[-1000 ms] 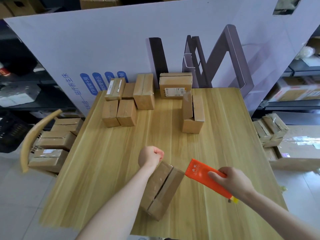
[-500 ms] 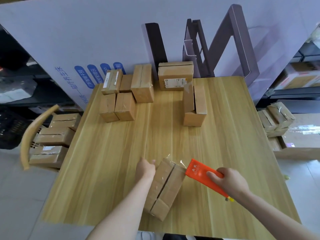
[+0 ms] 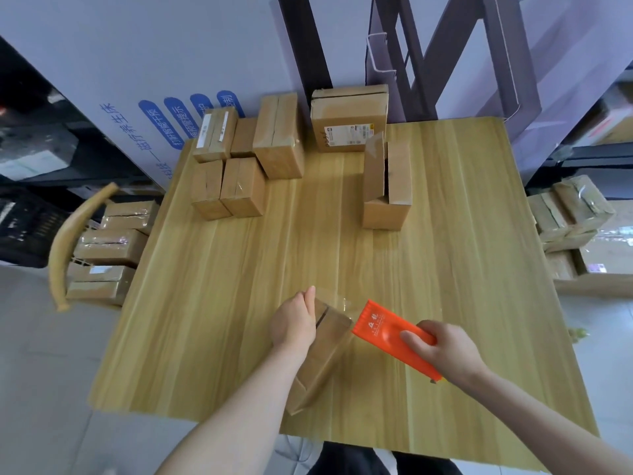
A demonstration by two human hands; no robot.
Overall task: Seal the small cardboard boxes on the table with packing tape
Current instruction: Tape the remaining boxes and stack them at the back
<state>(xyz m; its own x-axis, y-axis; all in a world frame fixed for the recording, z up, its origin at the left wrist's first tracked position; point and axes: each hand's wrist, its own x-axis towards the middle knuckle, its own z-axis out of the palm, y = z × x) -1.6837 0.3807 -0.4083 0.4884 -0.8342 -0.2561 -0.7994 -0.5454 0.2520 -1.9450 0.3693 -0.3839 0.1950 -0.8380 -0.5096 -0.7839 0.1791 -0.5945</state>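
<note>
A small cardboard box (image 3: 325,351) lies slantwise near the table's front edge. My left hand (image 3: 294,322) presses flat on its far left side, fingers together. My right hand (image 3: 445,347) grips an orange tape dispenser (image 3: 387,332) whose front edge touches the box's far right corner. A strip of clear tape (image 3: 339,303) runs from the dispenser over the box's far end. An open box (image 3: 387,186) with raised flaps stands at mid right of the wooden table (image 3: 342,252).
Several shut boxes (image 3: 246,159) cluster at the table's back left, and a labelled box (image 3: 347,120) stands at the back. A chair (image 3: 68,248) with stacked boxes is left of the table. More boxes (image 3: 568,214) pile up on the right.
My left hand dropped from a raised fist onto the box's far left side. The dispenser moved up to the box's far corner, and clear tape now spans the box end.
</note>
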